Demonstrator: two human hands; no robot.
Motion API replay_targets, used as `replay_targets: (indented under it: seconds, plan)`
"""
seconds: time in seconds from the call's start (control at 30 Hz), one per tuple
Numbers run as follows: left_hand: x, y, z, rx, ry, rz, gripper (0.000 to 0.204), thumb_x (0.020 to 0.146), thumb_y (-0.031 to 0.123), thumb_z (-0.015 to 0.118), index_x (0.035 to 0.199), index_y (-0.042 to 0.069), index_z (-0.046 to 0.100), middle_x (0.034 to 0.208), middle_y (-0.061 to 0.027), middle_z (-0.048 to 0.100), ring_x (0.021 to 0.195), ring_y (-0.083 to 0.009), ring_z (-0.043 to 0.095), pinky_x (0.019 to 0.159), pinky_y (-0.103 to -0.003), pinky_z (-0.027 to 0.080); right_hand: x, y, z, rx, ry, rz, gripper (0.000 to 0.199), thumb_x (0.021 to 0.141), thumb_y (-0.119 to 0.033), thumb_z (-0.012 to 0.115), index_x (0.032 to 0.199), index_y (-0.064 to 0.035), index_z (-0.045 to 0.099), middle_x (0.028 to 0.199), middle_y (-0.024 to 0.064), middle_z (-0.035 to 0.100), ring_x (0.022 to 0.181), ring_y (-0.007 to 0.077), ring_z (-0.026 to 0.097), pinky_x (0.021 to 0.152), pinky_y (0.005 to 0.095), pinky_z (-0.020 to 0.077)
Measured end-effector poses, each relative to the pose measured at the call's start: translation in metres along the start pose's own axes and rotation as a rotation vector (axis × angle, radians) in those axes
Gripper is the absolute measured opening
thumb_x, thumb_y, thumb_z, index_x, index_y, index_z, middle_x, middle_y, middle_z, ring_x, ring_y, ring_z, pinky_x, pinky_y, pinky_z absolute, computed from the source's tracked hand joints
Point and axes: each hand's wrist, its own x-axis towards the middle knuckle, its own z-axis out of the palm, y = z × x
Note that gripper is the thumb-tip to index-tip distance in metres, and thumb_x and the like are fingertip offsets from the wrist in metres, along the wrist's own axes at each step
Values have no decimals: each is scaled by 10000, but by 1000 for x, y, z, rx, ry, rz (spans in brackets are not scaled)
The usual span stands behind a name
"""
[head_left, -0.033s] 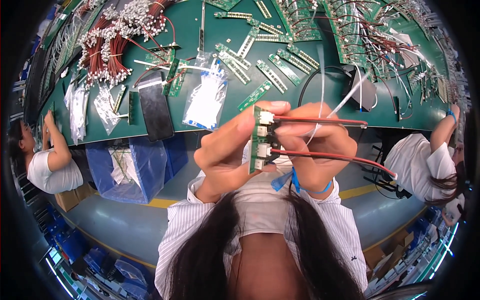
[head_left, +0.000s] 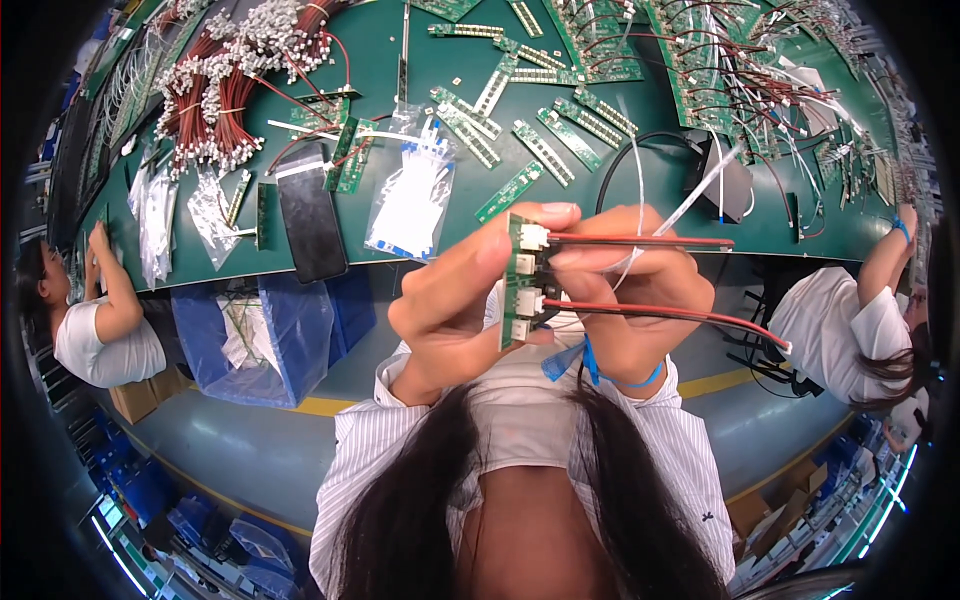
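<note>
A narrow green circuit board (head_left: 510, 275) with white connectors stands on edge in front of me, gripped between the fingers and thumb of my left hand (head_left: 445, 295). Two red-and-black wire leads (head_left: 650, 312) are plugged into it and stretch to the right across my other hand. My right hand (head_left: 650, 285) is closed, its fingertips against the connector side of the board. A thin white cable (head_left: 705, 188) comes out from among those fingers and loops upward; its near end is hidden.
Loose green boards (head_left: 543, 153) lie across the green table (head_left: 390, 60). Nearby are a black phone (head_left: 310, 215), a bag of white strips (head_left: 412, 190), bundled red wires (head_left: 215, 110) and a black box (head_left: 722, 180). Other people work at the left and right.
The loose upper part of the white cable has swayed slightly to the left. My hands and the board stay almost where they were.
</note>
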Motion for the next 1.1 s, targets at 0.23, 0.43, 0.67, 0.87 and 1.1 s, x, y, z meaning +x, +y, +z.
replay_targets:
  seconds: [0.23,0.43,0.67,0.87,1.1]
  plan:
    - [0,4,-3,132,-66,-94,720,641,-8,703,1280,76,382,1122,-340,475,1022,-452,503,841,-506,426,-2,-7,-1,-101,-2,6,198,628,68,674,814,15,631,794,138,633,718,230,610,661,301,492]
    - [2,11,-5,201,-125,-122,670,649,-16,688,1246,60,393,1124,-338,475,1018,-438,509,839,-488,430,-1,-9,-1,-186,-43,-107,209,562,146,579,739,43,621,694,141,596,608,198,568,520,259,428]
    - [5,18,-8,257,-188,-140,611,659,-25,671,1206,42,406,1126,-337,474,1012,-421,515,837,-468,434,-4,-11,0,-100,-16,-92,262,559,79,693,796,-20,644,778,86,636,707,227,622,605,294,511]
    - [8,19,-8,283,-216,-149,561,668,-33,656,1172,26,417,1127,-336,474,1007,-407,521,835,-450,438,1,-16,-6,-165,-80,-20,273,561,58,696,810,-48,654,786,63,641,709,211,622,601,274,504]
    - [10,18,-8,293,-234,-152,502,678,-42,639,1132,8,430,1129,-334,474,1002,-391,528,833,-429,442,3,-18,-8,-219,-74,-91,229,578,40,700,787,-42,656,821,52,638,710,195,618,582,256,497]
